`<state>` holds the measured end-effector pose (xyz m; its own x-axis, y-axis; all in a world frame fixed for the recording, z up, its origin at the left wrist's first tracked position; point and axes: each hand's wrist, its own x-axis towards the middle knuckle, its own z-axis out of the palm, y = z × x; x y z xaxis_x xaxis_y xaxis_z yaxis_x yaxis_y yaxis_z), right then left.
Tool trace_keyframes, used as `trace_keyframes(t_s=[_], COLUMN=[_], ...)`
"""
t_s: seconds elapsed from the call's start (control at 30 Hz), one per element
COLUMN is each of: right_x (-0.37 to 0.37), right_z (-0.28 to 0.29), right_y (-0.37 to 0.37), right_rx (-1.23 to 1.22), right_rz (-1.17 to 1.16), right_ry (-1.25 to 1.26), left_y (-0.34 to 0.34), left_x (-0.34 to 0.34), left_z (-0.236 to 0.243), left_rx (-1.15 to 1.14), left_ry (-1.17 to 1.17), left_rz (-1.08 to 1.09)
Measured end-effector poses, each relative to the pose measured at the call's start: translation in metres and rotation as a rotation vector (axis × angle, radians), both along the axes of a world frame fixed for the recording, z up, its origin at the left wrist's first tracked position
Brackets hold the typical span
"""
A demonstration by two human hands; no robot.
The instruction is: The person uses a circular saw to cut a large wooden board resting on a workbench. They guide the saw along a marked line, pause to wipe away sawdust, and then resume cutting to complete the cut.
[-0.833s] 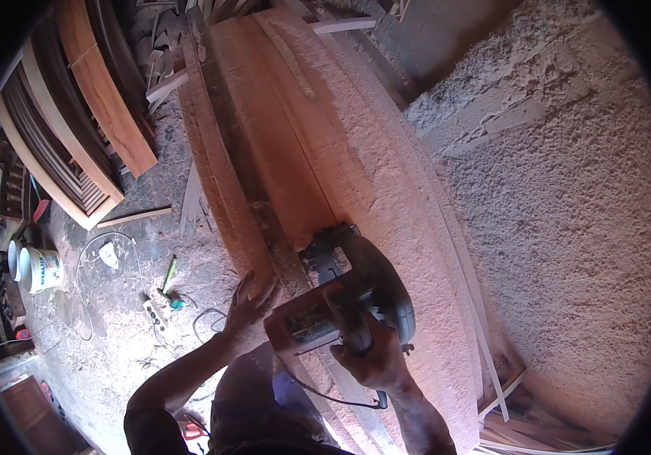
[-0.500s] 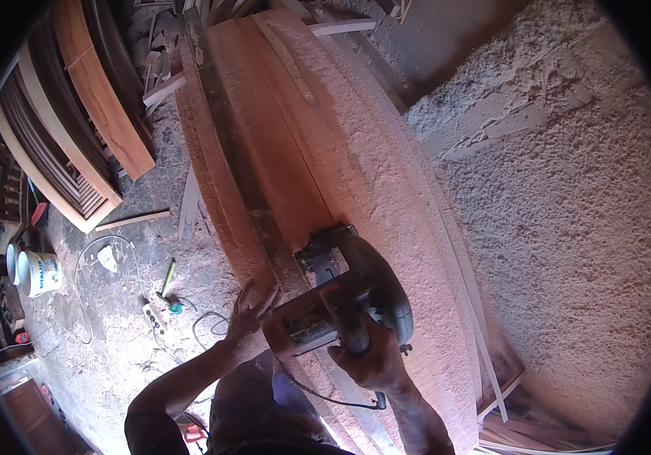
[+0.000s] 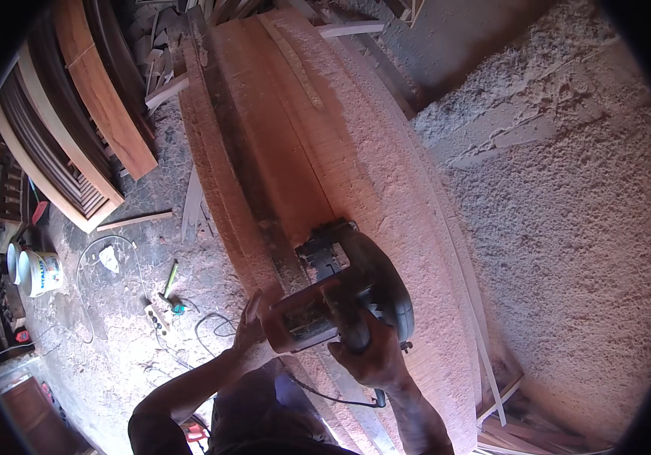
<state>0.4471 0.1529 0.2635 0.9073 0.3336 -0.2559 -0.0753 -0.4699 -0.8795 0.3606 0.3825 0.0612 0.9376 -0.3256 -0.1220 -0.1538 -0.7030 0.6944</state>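
Note:
My right hand (image 3: 373, 355) is wrapped round the rear handle of a dark circular saw (image 3: 375, 280). The saw sits on a long reddish wooden slab (image 3: 280, 159), its front over a thin dark line that runs lengthwise along the wood. Sawdust covers much of the slab's right side. Close to the saw's motor housing, my left hand (image 3: 253, 327) is at the slab's left edge, fingers extended and a little blurred. Whether it touches the saw, I cannot make out. The saw's blade is hidden, and a cord (image 3: 325, 396) trails from its rear.
Curved wooden frames (image 3: 87, 152) lie at the far left. White buckets (image 3: 41, 271), a power strip (image 3: 156, 318), a green-handled tool (image 3: 170, 280) and loose cables are on the floor at left. A sawdust heap (image 3: 568, 250) fills the right; offcuts (image 3: 522, 436) lie at lower right.
My left hand has shifted slightly and its spread fingers now look blurred beside the saw. The saw is a touch farther forward along the slab, with my right hand still on it.

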Motion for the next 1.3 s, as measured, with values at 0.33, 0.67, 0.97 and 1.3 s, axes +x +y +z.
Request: trace_keyframes(t_s=[0.33,0.67,0.97,1.3], right_x=[0.013,0.029,0.032,0.034], right_z=[-0.001,0.002,0.003,0.005], right_y=[0.009,0.022,0.021,0.025], right_rx=[-0.015,-0.024,-0.031,-0.005], right_rz=[-0.001,0.007,-0.002,0.019], right_ry=[0.007,0.068,0.037,0.010], left_y=[-0.003,0.006,0.087,0.142], left_x=[0.003,-0.025,0.115,0.186], left_z=[0.015,-0.039,0.020,0.041], left_rx=[-0.474,-0.864,0.376,0.353], left_ry=[0.098,0.608,-0.228,-0.214], left_rz=[0.218,0.344,0.132,-0.154])
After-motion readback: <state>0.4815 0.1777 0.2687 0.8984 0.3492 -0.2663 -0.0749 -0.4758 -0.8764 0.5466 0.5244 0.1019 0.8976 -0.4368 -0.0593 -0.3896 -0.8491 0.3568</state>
